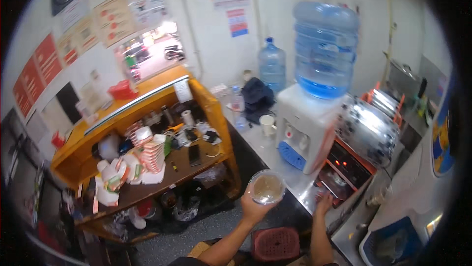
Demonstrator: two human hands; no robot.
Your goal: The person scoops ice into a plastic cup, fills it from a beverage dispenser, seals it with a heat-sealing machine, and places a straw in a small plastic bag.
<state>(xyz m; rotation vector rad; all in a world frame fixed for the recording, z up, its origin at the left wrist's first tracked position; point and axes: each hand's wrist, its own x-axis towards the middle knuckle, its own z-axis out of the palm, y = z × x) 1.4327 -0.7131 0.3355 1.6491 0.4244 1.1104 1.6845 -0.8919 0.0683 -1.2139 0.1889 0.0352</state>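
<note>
Left grip [254,209] closed on the clear container [268,188], right grip [323,203] at the orange-edged machine [355,168]

You have the round container in your left grip, fingers at its near-left side, with something brownish showing through it. It is held up in front of you, near the edge of the metal surface [299,181] and above the gap between that and the wooden shelf unit [223,133]. Whether its top is covered, you cannot tell from here.

Your right grip is at the machine's front, close to the low shiny part [334,180] below the panel [342,157], where red lights glow. The fingers are too small and blurred to say whether they are closed on anything or merely touching.

Judging by how your hands are placed, the step in hand is a two-handed one: your left carries the container while your right works the machine's front. The next move calls for keeping the container level and well supported, since a loose or tilted hold could spill what is inside. It also asks for a steady right grip, and for room around the water dispenser [306,125], which stands just beside the machine.
</note>
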